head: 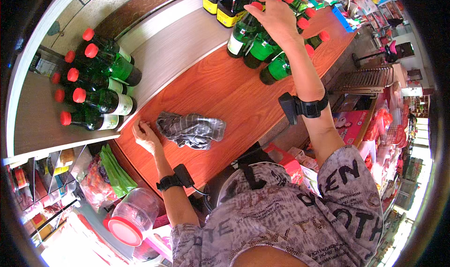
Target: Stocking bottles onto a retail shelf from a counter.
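My right hand (276, 19) reaches over the green glass bottles at the top, its thumb and fingers around the red cap of one green bottle (242, 31); whether they grip it is unclear. More red-capped green bottles (277, 69) stand close by on the reddish wooden table. Near the table's left edge, my left hand (146, 137) rests with its fingers slightly curled, holding nothing. Just right of it lies a crumpled grey striped cloth (191, 128). On the pale shelf at the left, several more green bottles with red caps (105, 101) stand together.
Dark bottles with yellow labels (230, 6) stand on the shelf at the top. A clear plastic jar with a red lid (135, 210) and a green plastic bag (116, 172) are below the table's left end. Packed goods and a blue tray (344, 19) lie to the right.
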`<state>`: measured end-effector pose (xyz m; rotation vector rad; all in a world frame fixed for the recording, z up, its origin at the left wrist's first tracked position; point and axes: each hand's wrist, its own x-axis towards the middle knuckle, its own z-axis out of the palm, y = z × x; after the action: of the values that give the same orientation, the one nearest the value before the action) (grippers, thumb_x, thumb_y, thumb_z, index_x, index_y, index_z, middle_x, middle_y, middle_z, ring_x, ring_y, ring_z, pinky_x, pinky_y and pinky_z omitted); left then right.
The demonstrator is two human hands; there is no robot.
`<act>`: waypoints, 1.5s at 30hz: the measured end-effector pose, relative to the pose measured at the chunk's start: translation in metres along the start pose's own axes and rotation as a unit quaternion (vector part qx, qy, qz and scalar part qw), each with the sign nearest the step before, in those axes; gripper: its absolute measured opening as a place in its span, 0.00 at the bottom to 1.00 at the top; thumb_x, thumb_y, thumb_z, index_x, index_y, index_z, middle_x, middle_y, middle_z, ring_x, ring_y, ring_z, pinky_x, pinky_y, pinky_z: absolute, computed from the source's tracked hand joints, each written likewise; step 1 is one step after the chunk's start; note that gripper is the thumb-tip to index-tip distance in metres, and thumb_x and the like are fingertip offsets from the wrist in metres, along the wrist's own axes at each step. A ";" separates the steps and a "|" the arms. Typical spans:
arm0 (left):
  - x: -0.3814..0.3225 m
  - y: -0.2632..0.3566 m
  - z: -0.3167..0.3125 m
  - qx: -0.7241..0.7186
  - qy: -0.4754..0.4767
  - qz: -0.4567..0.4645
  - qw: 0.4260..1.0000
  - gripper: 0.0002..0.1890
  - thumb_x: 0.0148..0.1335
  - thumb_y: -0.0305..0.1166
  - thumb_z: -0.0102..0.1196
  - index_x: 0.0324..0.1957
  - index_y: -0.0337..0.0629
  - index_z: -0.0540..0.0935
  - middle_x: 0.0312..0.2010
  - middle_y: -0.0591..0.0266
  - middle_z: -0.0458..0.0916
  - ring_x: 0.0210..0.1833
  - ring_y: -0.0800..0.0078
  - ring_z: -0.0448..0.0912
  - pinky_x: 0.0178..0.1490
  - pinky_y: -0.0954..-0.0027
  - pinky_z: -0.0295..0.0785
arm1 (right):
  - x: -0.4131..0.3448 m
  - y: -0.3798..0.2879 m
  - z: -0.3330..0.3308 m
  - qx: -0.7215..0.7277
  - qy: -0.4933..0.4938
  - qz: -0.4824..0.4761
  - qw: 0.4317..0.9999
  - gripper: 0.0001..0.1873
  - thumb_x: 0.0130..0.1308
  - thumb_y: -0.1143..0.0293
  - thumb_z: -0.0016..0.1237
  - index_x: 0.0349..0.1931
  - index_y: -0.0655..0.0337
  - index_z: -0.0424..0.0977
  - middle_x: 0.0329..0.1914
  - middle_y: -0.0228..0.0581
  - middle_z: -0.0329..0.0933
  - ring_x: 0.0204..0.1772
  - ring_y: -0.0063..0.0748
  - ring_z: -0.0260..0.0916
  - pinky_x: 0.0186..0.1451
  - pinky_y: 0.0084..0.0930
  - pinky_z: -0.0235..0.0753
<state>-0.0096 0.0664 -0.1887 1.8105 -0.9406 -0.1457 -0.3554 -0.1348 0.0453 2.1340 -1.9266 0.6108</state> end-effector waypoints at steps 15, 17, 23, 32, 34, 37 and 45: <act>0.001 0.000 0.000 -0.018 0.023 0.022 0.999 0.09 0.62 0.24 0.47 0.41 0.34 0.78 0.28 0.56 0.76 0.28 0.72 0.77 0.34 0.71 0.72 | -0.001 -0.022 0.003 0.013 -0.050 -0.030 0.998 0.21 0.55 0.49 0.54 0.27 0.61 0.71 0.24 0.45 0.76 0.32 0.48 0.75 0.36 0.41 0.71; 0.000 0.001 -0.002 -0.037 0.022 0.001 0.999 0.08 0.62 0.23 0.47 0.41 0.34 0.78 0.28 0.56 0.76 0.28 0.72 0.77 0.34 0.70 0.72 | -0.007 -0.028 0.000 0.056 -0.048 -0.069 0.995 0.19 0.55 0.54 0.56 0.27 0.62 0.71 0.23 0.44 0.76 0.30 0.46 0.74 0.34 0.39 0.71; 0.003 -0.002 -0.005 -0.031 0.022 0.010 0.999 0.08 0.61 0.22 0.47 0.41 0.35 0.78 0.30 0.53 0.77 0.27 0.69 0.77 0.33 0.69 0.72 | -0.017 -0.057 -0.023 0.192 -0.080 -0.172 0.963 0.12 0.54 0.64 0.58 0.29 0.62 0.72 0.22 0.43 0.75 0.28 0.45 0.74 0.31 0.34 0.72; 0.002 0.008 -0.006 -0.064 0.022 -0.023 0.997 0.09 0.61 0.22 0.47 0.42 0.37 0.77 0.29 0.54 0.77 0.26 0.70 0.78 0.33 0.70 0.72 | -0.020 -0.133 -0.045 0.313 -0.151 -0.293 0.891 0.09 0.56 0.70 0.56 0.35 0.59 0.71 0.21 0.33 0.67 0.24 0.25 0.65 0.29 0.24 0.68; 0.003 0.011 -0.004 -0.055 0.024 -0.016 0.998 0.09 0.61 0.21 0.47 0.42 0.37 0.77 0.28 0.54 0.76 0.26 0.68 0.78 0.32 0.69 0.72 | -0.021 -0.150 -0.040 0.316 -0.148 -0.318 0.882 0.10 0.57 0.69 0.56 0.36 0.59 0.71 0.21 0.33 0.67 0.24 0.26 0.66 0.29 0.24 0.68; 0.004 0.009 -0.005 -0.051 0.026 -0.012 0.998 0.09 0.61 0.21 0.47 0.41 0.37 0.78 0.28 0.53 0.76 0.26 0.67 0.78 0.31 0.67 0.72 | -0.023 -0.178 -0.031 0.333 -0.143 -0.357 0.861 0.11 0.57 0.68 0.56 0.37 0.58 0.69 0.22 0.34 0.68 0.25 0.30 0.67 0.30 0.26 0.68; 0.005 0.006 -0.004 -0.086 0.038 -0.032 0.995 0.09 0.59 0.21 0.48 0.42 0.37 0.78 0.28 0.52 0.76 0.27 0.63 0.77 0.32 0.65 0.72 | -0.016 -0.233 -0.016 0.332 -0.150 -0.416 0.833 0.10 0.58 0.67 0.55 0.37 0.58 0.70 0.24 0.35 0.69 0.27 0.31 0.68 0.33 0.27 0.69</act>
<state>-0.0078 0.0651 -0.1802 1.6758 -0.7935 -0.1912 -0.1303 -0.0834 0.0815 3.3089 -0.6663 0.8412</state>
